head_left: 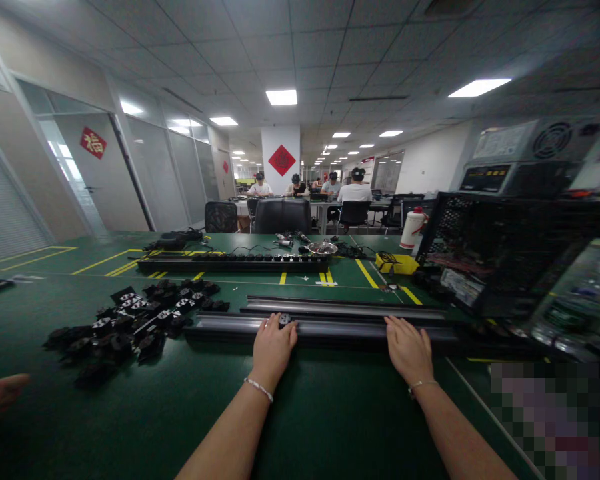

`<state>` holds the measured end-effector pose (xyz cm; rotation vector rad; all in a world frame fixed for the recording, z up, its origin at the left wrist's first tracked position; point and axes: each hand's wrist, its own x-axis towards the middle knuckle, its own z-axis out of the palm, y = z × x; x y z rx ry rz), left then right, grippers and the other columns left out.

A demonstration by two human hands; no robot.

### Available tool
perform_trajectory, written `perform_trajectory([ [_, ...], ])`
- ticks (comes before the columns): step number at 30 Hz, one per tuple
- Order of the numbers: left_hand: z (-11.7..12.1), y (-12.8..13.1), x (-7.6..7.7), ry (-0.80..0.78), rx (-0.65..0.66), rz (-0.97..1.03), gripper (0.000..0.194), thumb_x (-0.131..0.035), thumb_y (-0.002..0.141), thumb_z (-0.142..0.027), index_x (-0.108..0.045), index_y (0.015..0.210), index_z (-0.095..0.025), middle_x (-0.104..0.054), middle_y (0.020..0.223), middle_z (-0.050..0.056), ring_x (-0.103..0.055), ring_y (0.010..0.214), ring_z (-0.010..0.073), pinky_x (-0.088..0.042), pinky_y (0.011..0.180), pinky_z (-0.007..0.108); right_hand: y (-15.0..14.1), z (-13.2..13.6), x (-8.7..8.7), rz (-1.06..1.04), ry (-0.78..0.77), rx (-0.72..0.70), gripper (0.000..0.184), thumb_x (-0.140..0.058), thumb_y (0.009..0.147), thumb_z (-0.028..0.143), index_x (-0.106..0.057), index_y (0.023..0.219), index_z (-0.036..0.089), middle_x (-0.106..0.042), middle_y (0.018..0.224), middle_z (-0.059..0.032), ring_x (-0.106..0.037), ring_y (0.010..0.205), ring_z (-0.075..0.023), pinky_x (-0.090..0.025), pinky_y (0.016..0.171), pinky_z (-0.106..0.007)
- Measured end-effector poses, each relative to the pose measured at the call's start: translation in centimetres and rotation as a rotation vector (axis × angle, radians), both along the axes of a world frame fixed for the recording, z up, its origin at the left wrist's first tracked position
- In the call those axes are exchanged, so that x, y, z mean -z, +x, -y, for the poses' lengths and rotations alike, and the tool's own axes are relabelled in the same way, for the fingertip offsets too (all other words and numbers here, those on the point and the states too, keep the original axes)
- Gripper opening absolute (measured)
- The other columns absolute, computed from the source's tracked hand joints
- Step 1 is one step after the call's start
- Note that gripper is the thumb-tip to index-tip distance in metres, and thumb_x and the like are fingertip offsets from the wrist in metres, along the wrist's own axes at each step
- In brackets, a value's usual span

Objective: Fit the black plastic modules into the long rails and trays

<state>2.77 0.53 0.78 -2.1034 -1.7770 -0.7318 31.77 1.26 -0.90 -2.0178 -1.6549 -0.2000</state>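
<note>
A long black metal rail (340, 330) lies crosswise on the table before me. On its left half my left hand (273, 347) is closed round a small black socket module (285, 321), its thumb and fingers at the module's sides. My right hand (411, 350) grips the same rail farther right, fingers bent over its top. A second black rail (340, 309) lies just behind, parallel to it. To the left is a loose heap of black socket modules (145, 320), some with pale faces.
Another person's hand (3, 397) reaches in at the left edge. Farther back lie a black strip with a row of modules (230, 263), a metal bowl (323, 248) and a yellow box (397, 263). An open computer case (500, 247) and a plastic bottle (575, 300) stand at right.
</note>
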Motion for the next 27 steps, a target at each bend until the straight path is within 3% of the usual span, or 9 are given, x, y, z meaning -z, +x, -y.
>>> perform_trajectory([
  [27, 0.12, -0.61, -0.38, -0.027, -0.029, 0.048, 0.029, -0.044, 0.086, -0.029, -0.067, 0.103, -0.029, -0.065, 0.11, 0.009, -0.052, 0.114, 0.0236, -0.039, 0.095, 0.04, 0.04, 0.01, -0.1, 0.016, -0.004, -0.012, 0.051, -0.018, 0.09, 0.037, -0.056, 0.119, 0.022, -0.053, 0.128, -0.0019, -0.04, 0.123, -0.0186, -0.021, 0.106, -0.048],
])
